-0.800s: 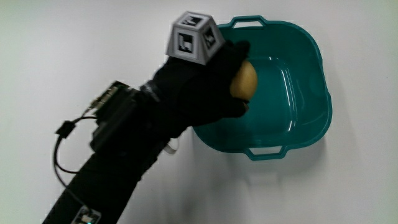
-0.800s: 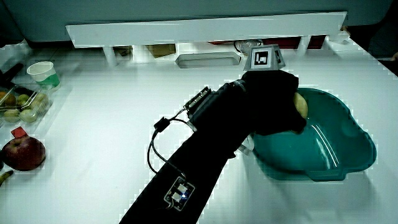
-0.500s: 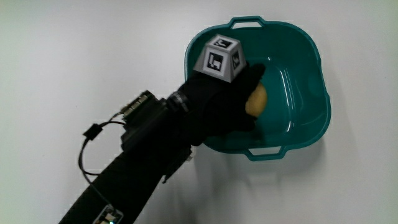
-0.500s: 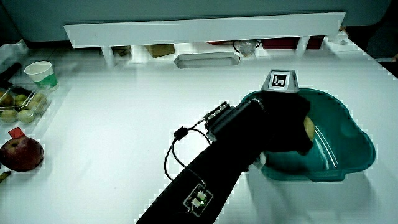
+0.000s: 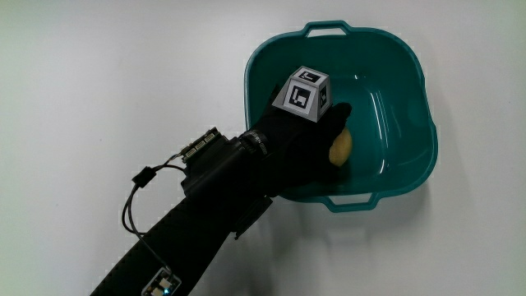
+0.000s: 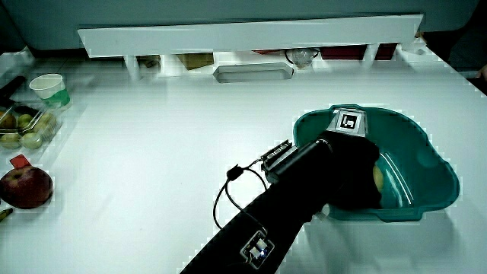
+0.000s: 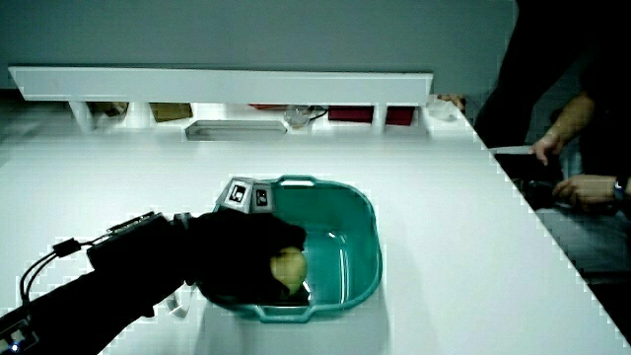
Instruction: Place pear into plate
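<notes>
A teal basin-shaped plate (image 5: 411,99) with two handles sits on the white table; it shows in both side views (image 6: 426,160) (image 7: 355,227). The gloved hand (image 5: 316,140) reaches down inside it, fingers curled around a yellow pear (image 5: 340,147). The pear (image 6: 378,177) (image 7: 288,266) is low inside the plate, close to its floor; whether it touches the floor I cannot tell. A patterned cube (image 5: 304,93) rides on the back of the hand. The forearm (image 5: 214,214) crosses the plate's rim on the side nearer the person.
At the table's edge in a side view are a red apple (image 6: 29,186), a clear box of green fruit (image 6: 23,129) and a small cup (image 6: 50,88). A low white partition (image 6: 251,34) with a grey tray (image 6: 253,73) before it runs along the table.
The hand with the pear has moved over the rim and sunk lower into the plate. The forearm followed it.
</notes>
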Tool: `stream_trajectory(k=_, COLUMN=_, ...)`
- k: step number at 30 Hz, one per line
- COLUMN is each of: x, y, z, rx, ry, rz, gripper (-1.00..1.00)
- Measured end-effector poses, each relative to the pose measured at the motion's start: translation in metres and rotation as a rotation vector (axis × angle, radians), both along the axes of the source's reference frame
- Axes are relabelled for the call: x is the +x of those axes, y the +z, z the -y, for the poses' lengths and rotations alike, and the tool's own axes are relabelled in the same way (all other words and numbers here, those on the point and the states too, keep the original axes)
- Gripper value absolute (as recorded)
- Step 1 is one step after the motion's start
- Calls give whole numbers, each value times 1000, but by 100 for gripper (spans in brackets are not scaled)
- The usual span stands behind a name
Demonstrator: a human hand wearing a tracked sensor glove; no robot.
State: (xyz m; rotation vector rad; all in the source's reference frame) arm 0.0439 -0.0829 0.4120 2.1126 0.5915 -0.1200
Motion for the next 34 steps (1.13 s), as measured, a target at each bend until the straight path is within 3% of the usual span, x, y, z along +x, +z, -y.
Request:
stream_trajectory(k=4, x=-2, y=4, z=2, rx=-11, ry=-20, rz=1, gripper=0)
stream_trajectory(k=13, x=-8, y=5, z=1, rx=-51, ry=-47, rz=-6, gripper=-36)
stream_trajectory(k=19, x=-12, y=-3, z=2, rx=-15, ry=-45, rz=-18, gripper=-60)
stream_trajectory(k=26, x=-18, y=-31, z=-3, rx=41, ry=-17, rz=-40, gripper=-88)
stream_trajectory(k=30, x=-27, y=-38, z=-4, rx=70, ry=-11, rz=-88, gripper=-100)
stream_trajectory(k=31, x=-30, y=-41, z=-4, rx=45, ry=-10, rz=-79, gripper=-100)
stream_trajectory(k=33, x=-36, y=-39, z=-3, rx=75, ry=-5, rz=-142, gripper=-100)
stream_trajectory(k=34, x=-40, y=-35, z=-1, rx=61, ry=-14, rz=-161, gripper=-100)
